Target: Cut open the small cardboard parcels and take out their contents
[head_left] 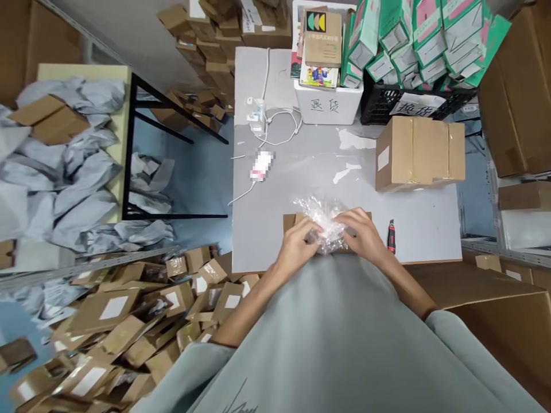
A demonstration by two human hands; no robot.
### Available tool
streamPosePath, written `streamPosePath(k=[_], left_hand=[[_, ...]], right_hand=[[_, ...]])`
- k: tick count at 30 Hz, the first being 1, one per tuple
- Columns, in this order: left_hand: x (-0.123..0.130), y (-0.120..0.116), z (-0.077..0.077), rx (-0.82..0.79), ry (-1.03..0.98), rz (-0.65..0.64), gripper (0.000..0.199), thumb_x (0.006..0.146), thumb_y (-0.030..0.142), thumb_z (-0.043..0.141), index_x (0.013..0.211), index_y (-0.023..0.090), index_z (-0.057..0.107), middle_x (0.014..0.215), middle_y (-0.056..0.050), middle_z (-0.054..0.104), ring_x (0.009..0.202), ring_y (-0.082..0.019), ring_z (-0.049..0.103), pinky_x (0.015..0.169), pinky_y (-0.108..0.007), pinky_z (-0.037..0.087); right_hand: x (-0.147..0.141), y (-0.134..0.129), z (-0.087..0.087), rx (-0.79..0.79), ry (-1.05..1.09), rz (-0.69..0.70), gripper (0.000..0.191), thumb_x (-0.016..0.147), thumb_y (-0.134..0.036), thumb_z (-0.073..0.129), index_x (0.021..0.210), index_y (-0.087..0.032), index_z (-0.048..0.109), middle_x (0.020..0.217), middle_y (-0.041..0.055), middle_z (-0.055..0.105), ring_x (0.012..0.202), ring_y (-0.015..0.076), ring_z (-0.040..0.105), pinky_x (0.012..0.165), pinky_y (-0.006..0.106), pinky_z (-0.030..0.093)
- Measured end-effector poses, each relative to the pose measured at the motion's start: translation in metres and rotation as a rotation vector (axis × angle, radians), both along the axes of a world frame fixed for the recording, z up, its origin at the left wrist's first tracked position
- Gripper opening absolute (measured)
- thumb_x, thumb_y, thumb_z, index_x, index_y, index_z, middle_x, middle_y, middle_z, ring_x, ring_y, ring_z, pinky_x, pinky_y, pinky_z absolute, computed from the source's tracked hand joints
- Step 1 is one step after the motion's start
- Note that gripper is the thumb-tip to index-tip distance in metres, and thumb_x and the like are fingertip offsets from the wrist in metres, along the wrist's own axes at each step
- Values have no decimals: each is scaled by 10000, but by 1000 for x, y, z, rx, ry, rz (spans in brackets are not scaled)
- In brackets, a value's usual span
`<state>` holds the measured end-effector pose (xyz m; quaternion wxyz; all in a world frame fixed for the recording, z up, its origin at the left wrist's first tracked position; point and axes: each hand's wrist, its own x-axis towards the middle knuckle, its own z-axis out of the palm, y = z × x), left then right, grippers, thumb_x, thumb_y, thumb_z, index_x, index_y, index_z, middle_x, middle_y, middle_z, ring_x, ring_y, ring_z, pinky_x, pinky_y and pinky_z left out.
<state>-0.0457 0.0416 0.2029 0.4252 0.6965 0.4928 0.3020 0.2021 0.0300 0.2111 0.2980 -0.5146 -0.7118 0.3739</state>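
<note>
Grey table (275,229) amid carton piles; left hand (297,246), right hand (361,235) grips clamped on bubble wrap (325,221).

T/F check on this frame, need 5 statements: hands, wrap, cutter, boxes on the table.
1. Both hands grip a crumpled piece of clear plastic wrap. True: the left hand and right hand hold it from either side.
2. The wrap sits over a flat brown cardboard piece. True.
3. The red and black utility knife is in the right hand. False: it lies on the table, just right of that hand.
4. The taped cardboard box stands open. False: its flaps are shut with clear tape.
5. The white bin with handwriting is empty. False: books are stacked in it.
</note>
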Motion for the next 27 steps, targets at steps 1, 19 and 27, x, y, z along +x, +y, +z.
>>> streamPosePath(k=[1, 19, 27], left_hand=[[1, -18, -5, -36, -46, 34, 137, 852, 151, 685, 932, 257, 719, 943, -20, 722, 887, -216, 677, 827, -328, 547], [57, -77, -24, -109, -252, 4, 571, 889, 98, 552, 1403, 273, 726, 1471, -89, 708, 1430, -288, 633, 1235, -468, 512], [22, -68, -46, 34, 84, 96, 555, 961, 141, 650, 1504, 253, 664, 1524, -115, 688, 1372, -298, 676, 1219, -500, 557]], right_hand=[[-3, -18, -2, -18, 58, 4, 424, 985, -136, 632, 1300, -347, 822, 1386, 71, 787, 1360, 328, 675, 1211, 561, 540], [17, -59, -31, -59, 177, -154, 505, 759, -185, 603, 1212, -264, 809, 1232, 49, 861, 1179, 303, 798, 1052, 399, 610], [55, -64, -18, -15, 255, -454, 476, 699, -225, 594, 1104, -256, 842, 1171, 56, 870, 1118, 280, 798, 1017, 388, 607]])
